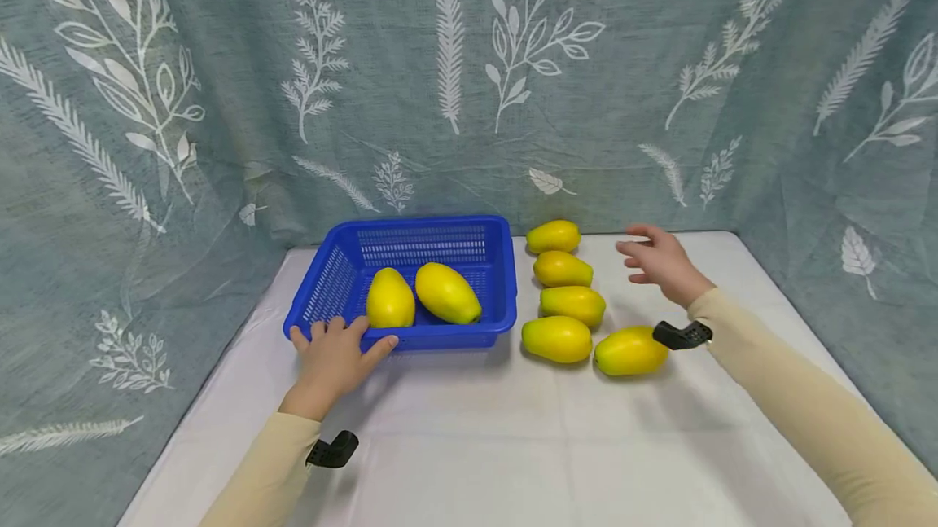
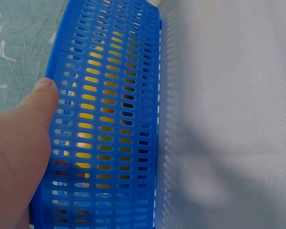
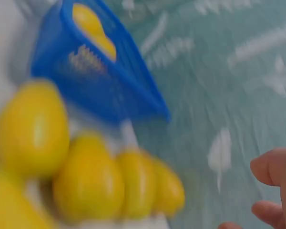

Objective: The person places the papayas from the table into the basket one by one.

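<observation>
A blue plastic basket [image 1: 432,340] stands on the table, two yellow papayas [image 1: 392,299] lying inside it. My left hand [image 1: 333,360] grips the basket's near rim at the left; in the left wrist view the thumb [image 2: 40,98] lies along the rim, and bits of finger show through the slots. To the right of the basket, several papayas [image 1: 572,306] with greenish ends lie in a column, with one more papaya [image 1: 630,351] beside the nearest. My right hand [image 1: 663,266] hovers to the right of the column, fingers loosely bent, holding nothing.
A white cloth [image 1: 469,462] covers the table. Behind it and at both sides hangs a grey-green curtain [image 1: 410,103] with white leaf patterns, close to the basket's far side. A black strap device sits on each wrist. The right wrist view is blurred.
</observation>
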A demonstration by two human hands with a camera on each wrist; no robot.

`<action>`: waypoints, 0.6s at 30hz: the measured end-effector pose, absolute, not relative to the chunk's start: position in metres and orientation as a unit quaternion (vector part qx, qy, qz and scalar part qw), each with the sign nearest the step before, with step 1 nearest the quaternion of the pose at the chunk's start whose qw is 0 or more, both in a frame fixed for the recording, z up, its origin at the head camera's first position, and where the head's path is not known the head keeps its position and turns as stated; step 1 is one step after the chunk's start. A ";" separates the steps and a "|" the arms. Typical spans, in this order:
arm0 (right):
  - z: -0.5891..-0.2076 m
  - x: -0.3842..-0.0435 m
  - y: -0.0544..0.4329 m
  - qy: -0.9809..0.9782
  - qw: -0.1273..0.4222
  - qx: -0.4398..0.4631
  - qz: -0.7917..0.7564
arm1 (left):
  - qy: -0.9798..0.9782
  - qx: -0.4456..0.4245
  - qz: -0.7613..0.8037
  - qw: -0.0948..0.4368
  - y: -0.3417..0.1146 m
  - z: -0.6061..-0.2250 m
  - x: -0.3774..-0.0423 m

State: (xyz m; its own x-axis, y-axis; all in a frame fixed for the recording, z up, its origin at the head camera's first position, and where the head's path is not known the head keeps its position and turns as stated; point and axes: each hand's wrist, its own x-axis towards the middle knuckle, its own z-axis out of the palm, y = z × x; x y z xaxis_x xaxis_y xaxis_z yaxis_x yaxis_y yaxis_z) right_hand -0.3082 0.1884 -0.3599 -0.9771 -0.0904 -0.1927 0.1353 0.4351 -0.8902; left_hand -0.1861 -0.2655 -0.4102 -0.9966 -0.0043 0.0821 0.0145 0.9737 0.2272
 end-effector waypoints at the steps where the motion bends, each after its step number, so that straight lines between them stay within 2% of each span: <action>1: -0.364 -0.306 0.202 0.842 0.106 0.022 -0.528 | -0.992 -0.002 -0.115 0.042 -0.266 -0.410 -0.186; 5: -0.384 -0.289 0.243 0.851 0.114 0.050 -0.510 | -0.992 -0.002 -0.117 0.044 -0.270 -0.411 -0.184; 9: -0.404 -0.272 0.264 0.847 0.139 0.069 -0.509 | -0.992 -0.002 -0.113 0.053 -0.271 -0.411 -0.183; 18: -0.435 -0.248 0.261 0.836 0.185 0.062 -0.512 | -0.993 -0.007 -0.108 0.055 -0.265 -0.413 -0.185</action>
